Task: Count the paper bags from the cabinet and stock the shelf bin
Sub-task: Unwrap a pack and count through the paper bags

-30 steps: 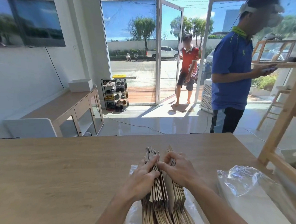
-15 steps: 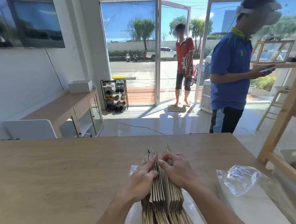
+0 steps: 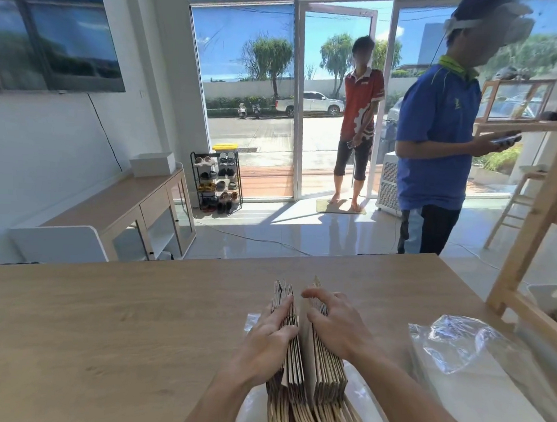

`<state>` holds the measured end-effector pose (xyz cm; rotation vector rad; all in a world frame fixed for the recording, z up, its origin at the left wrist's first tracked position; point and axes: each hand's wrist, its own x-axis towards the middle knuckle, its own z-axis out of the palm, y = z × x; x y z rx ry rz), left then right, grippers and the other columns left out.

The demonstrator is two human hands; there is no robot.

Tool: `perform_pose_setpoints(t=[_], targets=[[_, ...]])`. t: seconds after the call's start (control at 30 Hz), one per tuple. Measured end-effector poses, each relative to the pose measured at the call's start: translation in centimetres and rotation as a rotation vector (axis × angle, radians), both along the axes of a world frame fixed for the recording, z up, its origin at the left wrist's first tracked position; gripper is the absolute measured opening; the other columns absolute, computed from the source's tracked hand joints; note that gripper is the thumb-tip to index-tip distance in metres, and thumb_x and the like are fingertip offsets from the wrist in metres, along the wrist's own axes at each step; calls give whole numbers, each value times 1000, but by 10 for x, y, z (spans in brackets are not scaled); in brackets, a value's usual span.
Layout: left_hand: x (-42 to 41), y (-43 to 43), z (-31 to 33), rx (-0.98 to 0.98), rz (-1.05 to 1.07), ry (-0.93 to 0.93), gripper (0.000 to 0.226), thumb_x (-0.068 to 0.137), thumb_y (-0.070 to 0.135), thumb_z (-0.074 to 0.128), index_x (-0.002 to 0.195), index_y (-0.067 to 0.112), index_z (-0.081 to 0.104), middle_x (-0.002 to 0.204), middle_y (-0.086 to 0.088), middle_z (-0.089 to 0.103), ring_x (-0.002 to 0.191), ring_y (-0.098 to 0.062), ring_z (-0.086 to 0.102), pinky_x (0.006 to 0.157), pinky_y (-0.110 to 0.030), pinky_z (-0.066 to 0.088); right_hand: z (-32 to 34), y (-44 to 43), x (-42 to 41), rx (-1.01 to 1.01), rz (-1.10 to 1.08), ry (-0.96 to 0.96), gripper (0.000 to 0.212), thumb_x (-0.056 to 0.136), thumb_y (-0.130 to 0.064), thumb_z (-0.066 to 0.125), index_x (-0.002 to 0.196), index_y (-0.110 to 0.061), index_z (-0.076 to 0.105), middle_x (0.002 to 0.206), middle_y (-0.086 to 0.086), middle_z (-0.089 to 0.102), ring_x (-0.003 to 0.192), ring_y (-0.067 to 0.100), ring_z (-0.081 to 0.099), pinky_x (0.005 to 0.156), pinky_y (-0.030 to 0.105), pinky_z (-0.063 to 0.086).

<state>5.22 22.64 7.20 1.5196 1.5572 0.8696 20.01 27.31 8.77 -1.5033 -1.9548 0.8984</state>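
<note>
On the light wooden table (image 3: 104, 314), the standing bundle of flat brown paper bags (image 3: 323, 374) had parted wider than a second before, left hand (image 3: 268, 346) pressing near-straight fingers on one part, right hand (image 3: 339, 327) gripping the other with curled fingers, so counting seemingly continued.

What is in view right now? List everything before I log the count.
paper bags: one stack parted in two, too many to count, brown, on edge between the hands
plastic wrap: two pieces, clear, one under the bags, one at the table's right
table: one, light wood, foreground
shelf frame: one, pale wood, right edge
cabinet: one, wood, left wall
shoe rack: one, black, beside the glass door
person in blue shirt: one, beyond the table
person in red shirt: one, in the doorway
left hand: flat against the left bundle
right hand: fingers curled over the right bundle
</note>
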Motion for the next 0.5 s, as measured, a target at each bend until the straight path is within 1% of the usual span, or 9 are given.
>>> perform_pose_setpoints(t=[0.07,0.1,0.17,0.2,0.27,0.33,0.4,0.5], targets=[[0,-1,1,-2,0,-5,56,99,26,41,151,37,22,162,10,9,148,-2,-4,122,-34,-2,1,-1,-1,-19,10,8,23,92,-26,48,99,-41,64,121,0,46,108,12,49,88,20,30],[0,-1,1,-3,0,-4,56,99,26,41,151,37,22,162,10,9,148,-2,-4,122,-34,-2,1,-1,-2,-21,10,4,20,92,-27,48,92,-41,63,119,0,46,106,12,49,89,21,31],[0,-1,1,-3,1,-2,56,99,26,41,151,38,23,162,10,10,148,-2,-3,122,-35,-1,1,0,-2,-8,2,-21,10,91,-40,52,85,-41,60,116,-1,46,106,14,50,89,24,34],[0,-1,1,0,2,-2,55,99,26,41,151,37,24,162,11,11,148,-2,-3,122,-36,-1,0,0,-3,-1,-1,-35,9,89,-46,55,84,-40,59,115,-2,46,102,13,50,88,25,34],[1,-1,2,3,-2,-1,55,100,24,40,151,35,24,161,13,13,147,-1,-3,122,-34,-1,-1,1,-3,12,-8,-55,13,85,-50,59,82,-38,58,112,-3,45,96,12,48,87,25,36],[0,-1,1,4,-3,-8,55,100,23,39,151,35,24,160,15,13,147,0,-3,122,-33,-2,-1,1,-3,14,-13,-51,14,83,-49,61,81,-36,58,111,-3,45,95,12,47,88,25,36],[0,-1,1,-8,8,-23,55,99,22,39,150,37,25,161,15,13,147,0,-3,122,-35,-1,0,1,-4,8,-9,-46,15,83,-48,62,84,-33,59,111,-2,45,96,12,48,85,24,34],[0,-2,2,-20,12,-18,54,100,22,37,150,37,25,160,15,12,147,1,-4,122,-36,-2,0,2,-4,-3,-8,-43,9,85,-42,60,90,-35,59,113,-1,45,100,15,51,82,24,34]])
